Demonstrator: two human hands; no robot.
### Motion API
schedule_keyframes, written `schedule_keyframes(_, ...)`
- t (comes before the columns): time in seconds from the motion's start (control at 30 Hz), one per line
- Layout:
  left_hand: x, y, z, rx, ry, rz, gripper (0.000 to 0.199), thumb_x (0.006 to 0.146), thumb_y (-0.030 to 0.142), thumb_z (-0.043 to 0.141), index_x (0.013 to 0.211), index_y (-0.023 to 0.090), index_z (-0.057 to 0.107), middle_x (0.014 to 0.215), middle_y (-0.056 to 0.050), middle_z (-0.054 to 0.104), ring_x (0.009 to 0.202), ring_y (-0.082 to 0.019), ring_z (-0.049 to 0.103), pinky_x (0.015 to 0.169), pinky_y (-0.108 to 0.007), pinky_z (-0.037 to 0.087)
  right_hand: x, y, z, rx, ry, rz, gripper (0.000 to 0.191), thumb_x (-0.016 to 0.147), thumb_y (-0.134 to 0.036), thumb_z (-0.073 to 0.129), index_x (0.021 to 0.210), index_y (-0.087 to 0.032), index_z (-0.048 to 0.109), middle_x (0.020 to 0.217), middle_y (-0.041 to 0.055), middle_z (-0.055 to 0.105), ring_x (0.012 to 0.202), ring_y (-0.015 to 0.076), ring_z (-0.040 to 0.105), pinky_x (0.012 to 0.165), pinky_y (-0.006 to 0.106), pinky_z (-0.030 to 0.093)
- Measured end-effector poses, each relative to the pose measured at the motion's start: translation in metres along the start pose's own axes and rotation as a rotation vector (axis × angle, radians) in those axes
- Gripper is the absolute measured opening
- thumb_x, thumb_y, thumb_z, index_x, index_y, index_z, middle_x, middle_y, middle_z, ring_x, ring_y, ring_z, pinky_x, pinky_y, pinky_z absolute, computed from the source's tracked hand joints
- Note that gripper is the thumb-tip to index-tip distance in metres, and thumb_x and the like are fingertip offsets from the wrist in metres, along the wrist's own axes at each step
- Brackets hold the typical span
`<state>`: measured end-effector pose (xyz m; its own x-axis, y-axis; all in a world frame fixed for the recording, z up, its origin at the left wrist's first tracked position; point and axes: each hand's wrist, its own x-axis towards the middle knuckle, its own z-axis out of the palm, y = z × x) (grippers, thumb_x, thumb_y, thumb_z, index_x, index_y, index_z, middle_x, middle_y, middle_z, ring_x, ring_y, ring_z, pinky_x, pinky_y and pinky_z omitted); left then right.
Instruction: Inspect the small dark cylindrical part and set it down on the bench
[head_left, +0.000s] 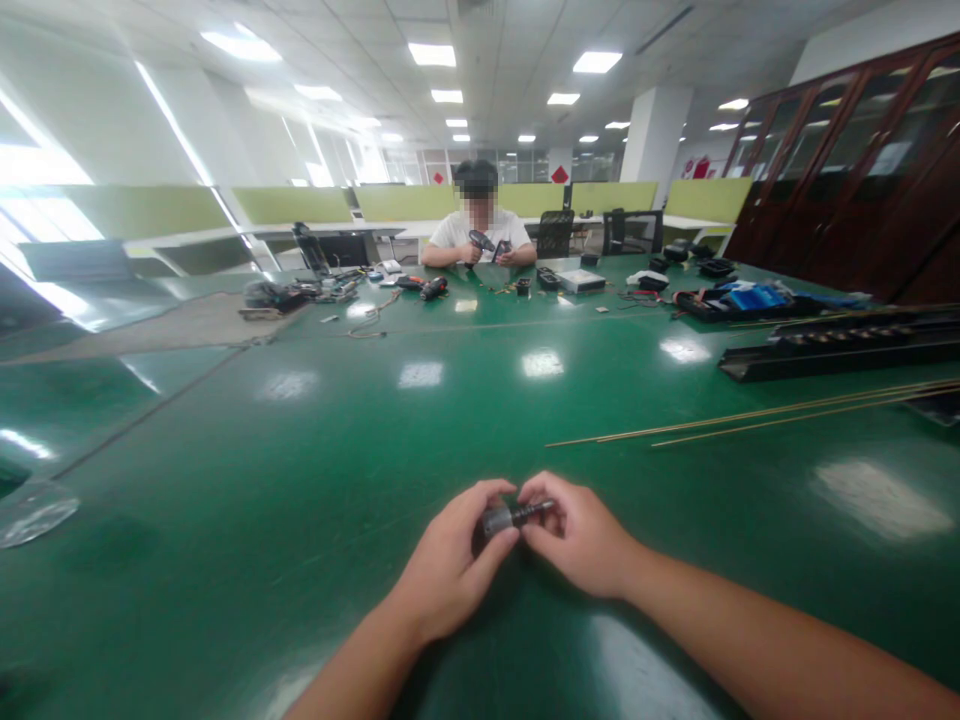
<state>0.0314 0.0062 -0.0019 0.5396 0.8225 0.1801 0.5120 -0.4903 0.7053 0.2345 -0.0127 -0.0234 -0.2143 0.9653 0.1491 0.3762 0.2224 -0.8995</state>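
Observation:
Near the table's front edge, my two hands meet around a small dark cylindrical part with a thin stepped shaft (498, 520). My left hand (457, 560) has its thumb and fingers curled round the thick grey-black body. At the shaft end, the fingers of my right hand (581, 530) are bent around the narrow tip, thumb below. The part lies roughly level, its shaft pointing right. Its exact kind cannot be made out, and some of it is hidden by my fingers.
Thin brass-coloured rods (720, 420) lie to the right, before a long black channel (825, 350). Across the green table (360, 430) sits a person (480, 225) holding a dark power tool. Tools and small parts are scattered there. A clear plastic piece (37, 512) lies far left.

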Motion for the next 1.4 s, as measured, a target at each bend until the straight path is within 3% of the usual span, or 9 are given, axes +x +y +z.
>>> schedule_keyframes(0.37,0.0004,-0.0033,0.0022,0.046,-0.001,0.003,0.035,0.095,0.039,0.05,0.127,0.025,0.052,0.127,-0.008,0.06,0.116,-0.025,0.057,0.105,-0.043,0.043,0.0003,-0.0004,0.0004,0.05,-0.018,-0.021,0.013,0.08,-0.021,0.068,0.092,-0.018,0.067,0.076,-0.0018,0.064,0.059,0.0105,0.051,0.055,0.021,0.039)
schedule_keyframes(0.67,0.0014,0.0034,0.001,0.049,-0.008,0.078,0.025,0.098,0.037,0.047,0.119,0.027,0.054,0.116,-0.005,0.062,0.106,-0.021,0.058,0.096,-0.037,0.045,0.0029,0.0004,-0.0003,0.091,-0.007,-0.015,0.01,0.081,-0.019,0.066,0.09,-0.019,0.068,0.084,0.001,0.07,0.073,0.0155,0.062,0.067,0.025,0.047)
schedule_keyframes(1.4,0.0002,-0.0016,0.0003,0.089,0.034,0.097,0.025,0.098,0.036,0.047,0.12,0.027,0.054,0.117,-0.004,0.062,0.108,-0.021,0.057,0.097,-0.038,0.045,0.0029,0.002,0.0007,0.193,0.014,0.045,0.01,0.081,-0.024,0.068,0.088,-0.018,0.066,0.081,0.0018,0.069,0.072,0.0156,0.063,0.07,0.027,0.051)
